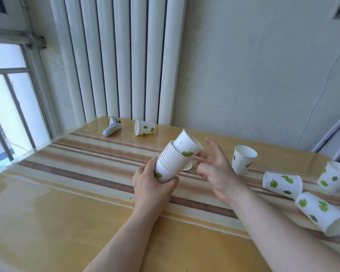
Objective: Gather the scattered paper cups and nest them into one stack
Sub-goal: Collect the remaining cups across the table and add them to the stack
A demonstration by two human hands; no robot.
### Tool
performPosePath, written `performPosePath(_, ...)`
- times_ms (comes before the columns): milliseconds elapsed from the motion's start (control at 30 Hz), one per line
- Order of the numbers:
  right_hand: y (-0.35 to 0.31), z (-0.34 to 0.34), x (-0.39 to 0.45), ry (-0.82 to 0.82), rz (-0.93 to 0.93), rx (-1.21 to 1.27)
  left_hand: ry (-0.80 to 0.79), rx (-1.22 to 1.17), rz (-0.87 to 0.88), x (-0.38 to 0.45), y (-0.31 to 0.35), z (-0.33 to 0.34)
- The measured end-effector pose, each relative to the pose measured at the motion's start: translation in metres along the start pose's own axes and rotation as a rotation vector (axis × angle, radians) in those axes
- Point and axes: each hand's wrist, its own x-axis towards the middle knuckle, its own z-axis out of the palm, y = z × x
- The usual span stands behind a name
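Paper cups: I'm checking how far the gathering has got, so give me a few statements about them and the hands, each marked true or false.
1. The left hand holds the stack by its lower end. True.
2. The stack stands upright on the table. False: it is tilted and held above the table.
3. The right hand is wrapped around the upright cup. False: it is open beside the stack, apart from that cup.
4. A cup lying on its side rests near the radiator. True.
5. All loose cups are standing upright. False: several lie on their sides, among them one at the right edge.
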Motion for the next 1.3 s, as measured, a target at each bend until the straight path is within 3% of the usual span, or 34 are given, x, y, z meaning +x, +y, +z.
performPosePath(167,0.011,0.006,0.036,0.201,0.131,-0.186,0.031,-0.049,-0.01,0.0,0.001,0.0)
performPosePath(433,0.021,0.037,0.082,0.137,0.195,-0.759,0.028,-0.057,-0.014,0.004,-0.001,0.001)
performPosePath(500,0.024,0.04,0.083,0.084,0.15,-0.791,0.028,-0.06,-0.022,0.004,-0.001,0.001)
performPosePath(633,0.024,0.038,0.075,-0.02,0.072,-0.651,0.023,-0.059,-0.033,0.004,0.001,0.0)
performPosePath(733,0.029,0.023,0.067,0.098,0.063,-0.367,0.019,-0.058,-0.041,0.003,0.001,0.0)
performPosePath(867,0.011,0.003,0.056,0.279,0.106,0.232,0.013,-0.041,-0.035,0.002,0.002,-0.001)
performPosePath(967,-0.022,-0.006,0.048,0.257,0.067,0.568,0.008,-0.032,-0.033,0.002,0.001,-0.001)
performPosePath(1067,-0.04,-0.006,0.037,0.123,-0.022,0.575,0.001,-0.015,-0.022,0.001,0.002,-0.001)
performPosePath(1300,-0.029,0.012,0.022,-0.09,-0.071,0.256,-0.022,0.026,0.003,-0.001,0.004,-0.003)
